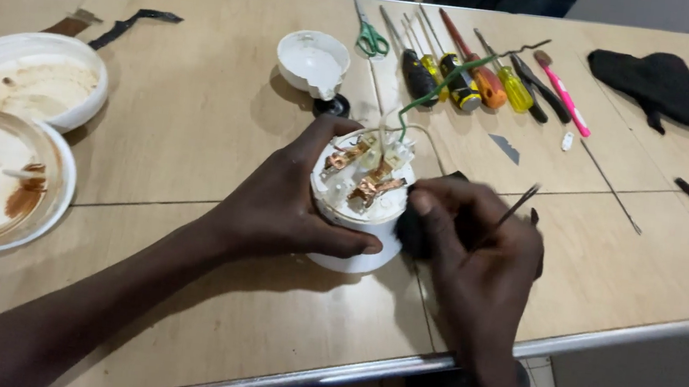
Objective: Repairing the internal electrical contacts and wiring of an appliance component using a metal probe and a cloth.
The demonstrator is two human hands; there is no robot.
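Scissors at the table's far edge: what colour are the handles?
Green handles on the scissors, clearest in the head view.

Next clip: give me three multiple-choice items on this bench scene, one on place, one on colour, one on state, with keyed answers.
1. Where does the black cloth lie?
A far right of the table
B under the bowls
C on the floor

2. What colour are the scissors' handles?
A red
B green
C white

3. The round white socket body is:
A lying untouched
B gripped by the left hand
C closed with its cover

Answers:
1 A, black cloth sits at the far right.
2 B, scissors show green handles.
3 B, left hand wraps the round white socket body, copper contacts exposed.
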